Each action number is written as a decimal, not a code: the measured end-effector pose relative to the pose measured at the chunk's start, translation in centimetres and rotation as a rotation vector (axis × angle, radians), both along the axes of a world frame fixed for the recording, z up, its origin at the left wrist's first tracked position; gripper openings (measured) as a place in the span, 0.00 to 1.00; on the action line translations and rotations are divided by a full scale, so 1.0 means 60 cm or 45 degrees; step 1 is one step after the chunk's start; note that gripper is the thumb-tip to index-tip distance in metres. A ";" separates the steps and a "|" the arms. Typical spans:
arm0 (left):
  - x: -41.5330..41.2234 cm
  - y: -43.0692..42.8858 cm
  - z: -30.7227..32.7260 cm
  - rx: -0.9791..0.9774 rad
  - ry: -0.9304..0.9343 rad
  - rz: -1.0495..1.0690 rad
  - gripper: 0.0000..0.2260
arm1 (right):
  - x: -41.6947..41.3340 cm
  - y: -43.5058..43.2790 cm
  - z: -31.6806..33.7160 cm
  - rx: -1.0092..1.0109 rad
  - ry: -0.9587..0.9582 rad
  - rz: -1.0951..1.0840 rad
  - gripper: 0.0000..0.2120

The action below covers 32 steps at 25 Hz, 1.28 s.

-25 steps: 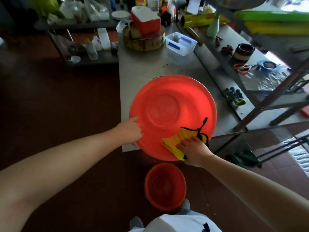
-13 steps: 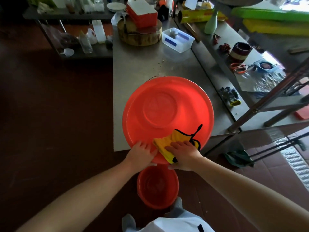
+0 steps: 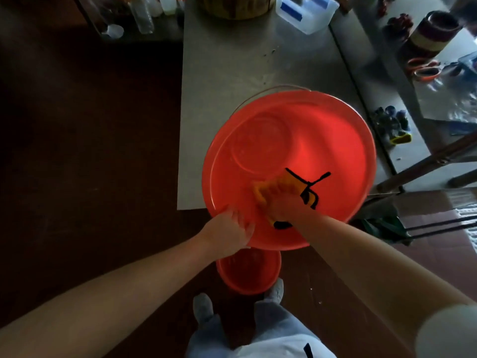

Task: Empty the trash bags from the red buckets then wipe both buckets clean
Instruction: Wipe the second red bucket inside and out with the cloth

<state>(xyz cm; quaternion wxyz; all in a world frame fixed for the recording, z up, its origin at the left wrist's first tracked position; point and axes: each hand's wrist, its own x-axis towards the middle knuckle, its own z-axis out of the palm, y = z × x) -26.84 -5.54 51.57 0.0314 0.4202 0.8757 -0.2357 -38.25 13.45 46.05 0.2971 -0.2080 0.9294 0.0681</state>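
Head view: the large red bucket sits overhanging the near edge of the desk. The left grip curls over its near rim. The right grip, fingers spread, presses a yellow cloth against its inner wall. A small red bucket stands on the floor below.

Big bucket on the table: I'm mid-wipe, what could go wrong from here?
1. The bucket juts past the near edge of the table, steadied by the left hand's grip on its rim. The right hand pressing the cloth on the near wall could tip it off.
2. If it drops, it would likely land on the small bucket and the shoes on the floor below.
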 end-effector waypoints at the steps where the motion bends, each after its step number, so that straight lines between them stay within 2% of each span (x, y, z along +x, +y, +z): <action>1: 0.003 -0.001 0.002 0.013 -0.007 0.006 0.30 | -0.021 0.016 -0.005 0.051 0.103 0.027 0.28; 4: 0.006 -0.003 0.015 0.010 0.009 0.031 0.28 | -0.075 0.051 -0.009 0.202 0.252 0.017 0.27; 6: 0.000 0.004 0.025 0.020 0.017 0.018 0.27 | -0.076 0.040 -0.014 0.311 0.135 0.028 0.30; 8: -0.007 0.012 0.028 0.010 0.002 -0.024 0.26 | -0.065 -0.005 -0.026 0.152 -0.083 -0.105 0.30; 10: -0.010 0.012 0.033 0.027 -0.023 -0.041 0.24 | -0.051 -0.063 -0.027 -0.121 -0.365 -0.276 0.32; 12: -0.007 0.009 0.035 0.032 -0.034 -0.009 0.23 | -0.037 -0.094 -0.029 -0.261 -0.452 -0.341 0.34; 15: -0.004 0.010 0.036 0.030 -0.037 0.051 0.24 | -0.041 -0.059 -0.020 -0.202 -0.304 -0.172 0.32; 18: 0.003 0.014 0.028 0.043 -0.037 0.088 0.26 | -0.079 0.013 -0.005 0.054 0.136 0.035 0.23; 19: 0.005 0.015 0.026 0.024 -0.034 0.082 0.26 | -0.089 0.032 0.000 0.125 0.195 0.011 0.23; 21: 0.006 0.018 0.024 -0.007 -0.039 0.045 0.27 | -0.086 0.051 0.002 0.131 0.145 -0.102 0.28; 24: -0.001 0.016 0.021 -0.025 -0.076 -0.064 0.29 | -0.040 0.002 -0.010 0.127 -0.060 -0.075 0.33; 26: -0.004 0.012 0.026 0.004 -0.078 -0.116 0.29 | -0.010 -0.053 -0.005 -0.046 -0.328 -0.171 0.33; 28: 0.001 0.010 0.027 0.022 -0.061 -0.094 0.30 | 0.009 -0.076 -0.007 -0.222 -0.414 -0.223 0.32; 30: 0.005 0.009 0.025 0.020 -0.028 -0.074 0.29 | 0.013 -0.046 -0.002 -0.167 -0.294 -0.121 0.33; 32: 0.010 0.007 0.017 0.007 -0.033 -0.074 0.26 | 0.001 0.017 0.001 0.012 0.051 0.033 0.30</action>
